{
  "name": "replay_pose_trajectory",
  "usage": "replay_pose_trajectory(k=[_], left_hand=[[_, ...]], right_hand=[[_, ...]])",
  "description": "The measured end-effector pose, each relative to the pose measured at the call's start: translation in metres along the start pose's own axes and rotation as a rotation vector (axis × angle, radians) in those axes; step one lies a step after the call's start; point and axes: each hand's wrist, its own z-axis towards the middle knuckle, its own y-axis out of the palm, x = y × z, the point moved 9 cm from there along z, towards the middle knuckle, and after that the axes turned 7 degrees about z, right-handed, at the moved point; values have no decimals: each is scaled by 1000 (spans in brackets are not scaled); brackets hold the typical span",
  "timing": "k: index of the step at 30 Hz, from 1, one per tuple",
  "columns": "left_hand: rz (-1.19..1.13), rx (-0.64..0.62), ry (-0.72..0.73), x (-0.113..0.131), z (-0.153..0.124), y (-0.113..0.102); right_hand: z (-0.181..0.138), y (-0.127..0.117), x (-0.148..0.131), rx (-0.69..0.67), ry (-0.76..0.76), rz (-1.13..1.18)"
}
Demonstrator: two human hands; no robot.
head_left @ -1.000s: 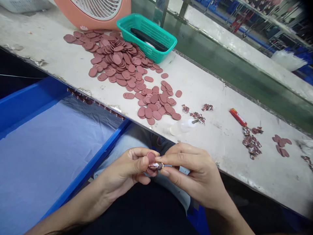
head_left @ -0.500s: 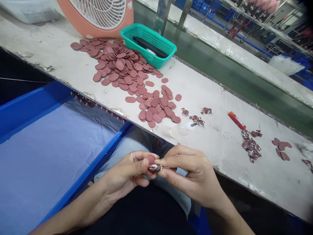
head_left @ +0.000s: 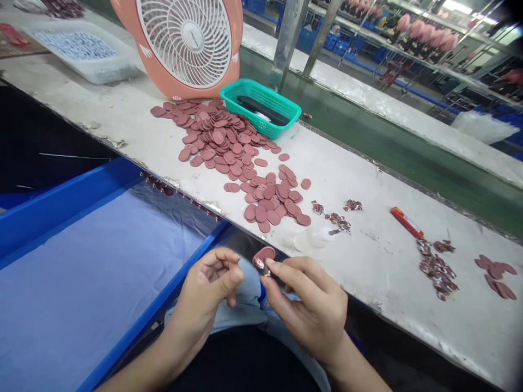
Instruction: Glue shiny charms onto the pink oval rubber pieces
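My right hand [head_left: 308, 296] pinches a small painted figure [head_left: 260, 263] between thumb and forefinger, over my lap. A reddish-brown oval disc [head_left: 267, 252] is against the figure's far end; whether the two are joined I cannot tell. To the left, my left hand [head_left: 208, 291] is apart from them, its fingers loosely curled with a gap at the thumb and nothing seen in them. Many matching oval discs [head_left: 220, 133] lie heaped on the table [head_left: 359, 267] ahead. A translucent bottle [head_left: 312, 239] with a dark tip lies near the table's edge, beside several small figures [head_left: 337, 220].
A green basket [head_left: 261, 87] holding a dark object stands before an orange fan [head_left: 190, 41]. At right lie a red and yellow box [head_left: 406, 222], a clump of figures [head_left: 437, 269] and several discs [head_left: 496, 275]. A blue tray [head_left: 93, 261] with a pale lining is at left.
My left hand has let go of the disc and drawn away to the left. The right hand keeps hold of the figure, now tilted upward with the disc. The view has shifted.
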Motion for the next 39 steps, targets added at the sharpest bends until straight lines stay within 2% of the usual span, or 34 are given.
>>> replay_pose_trajectory(k=[2, 5, 11, 14, 17, 19, 22, 24, 26, 32, 39], left_hand=[[41, 30, 98, 9, -4, -2], [94, 31, 128, 10, -4, -2], [201, 123, 138, 10, 2, -17], [252, 188, 129, 14, 7, -31], [339, 308, 150, 26, 27, -66], [444, 425, 173, 39, 53, -103], [671, 581, 159, 58, 102, -164], [849, 623, 124, 68, 134, -193], [1013, 626, 82, 74, 161, -212], [1301, 625, -6, 76, 203, -228], [1412, 631, -30, 73, 216, -229]], right_hand=[[-4, 10, -9, 20, -105, -100], [-6, 27, -16, -4, -199, -155], [2, 51, -10, -43, -202, -169], [5, 57, -16, -52, -212, -165], [3, 57, -29, -96, -277, -118], [-2, 55, -33, -136, -303, -82], [-11, 51, -26, -164, -266, -70], [-16, 50, -18, -178, -228, -78], [-19, 50, -13, -188, -201, -83], [-20, 48, -4, -172, -137, -75], [-21, 46, 3, -164, -107, -70]])
